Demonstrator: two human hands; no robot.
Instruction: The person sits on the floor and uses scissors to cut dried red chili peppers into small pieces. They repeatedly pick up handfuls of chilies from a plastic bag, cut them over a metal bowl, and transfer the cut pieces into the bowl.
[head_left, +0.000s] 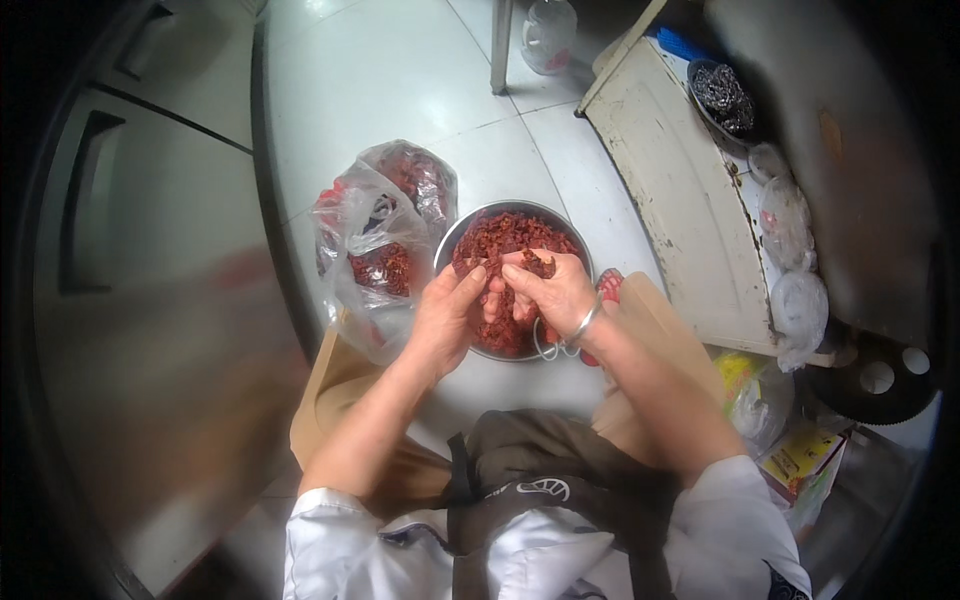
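A round metal bowl (448, 244) on the tiled floor holds a heap of dark red dried pieces (514, 229), which look like dried peppers. Over the bowl, my left hand (450, 300) pinches a dark red piece between thumb and fingers. My right hand (551, 289), close beside it with a silvery bangle at the wrist, grips a dark red piece too; part of it sticks up above the index finger. Left of the bowl stands a clear plastic bag (367, 225) with more dark red pieces inside.
Metal cabinet doors (172, 225) line the left side. To the right is a worn pale cabinet (675, 187) with a bowl of steel scourers (721, 97) and plastic bags (787, 225) on its edge. A plastic jug (550, 37) stands by a metal leg (501, 45) ahead.
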